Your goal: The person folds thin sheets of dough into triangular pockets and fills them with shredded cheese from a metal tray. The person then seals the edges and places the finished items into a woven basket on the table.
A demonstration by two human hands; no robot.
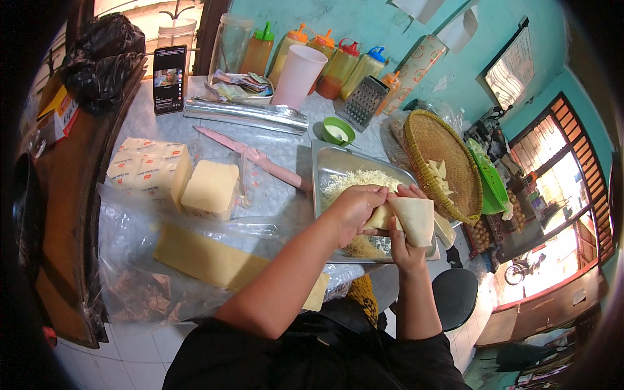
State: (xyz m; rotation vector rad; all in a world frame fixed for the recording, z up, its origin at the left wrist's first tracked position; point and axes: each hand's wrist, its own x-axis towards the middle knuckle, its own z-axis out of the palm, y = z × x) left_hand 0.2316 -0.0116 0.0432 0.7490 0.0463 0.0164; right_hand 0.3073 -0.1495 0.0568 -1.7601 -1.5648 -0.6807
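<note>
Currently, the left hand [354,211] and right hand [409,250] both grip a folded pastry wrapper [416,220] above the metal tray [328,156], fingers closed on its edges. Grated cheese [356,181] lies inside the tray. To its left are a pink knife [263,161], a cheese block [211,188] and a dough strip [208,257]; behind it, a green bowl [337,132] and a box grater [365,103]; to its right, a woven bamboo basket [448,140].

small red labels repeat across the wrapped block [146,170]; the box [60,117] bears bold lettering; text on the phone [169,79] and board [510,77] is too small to read.
</note>
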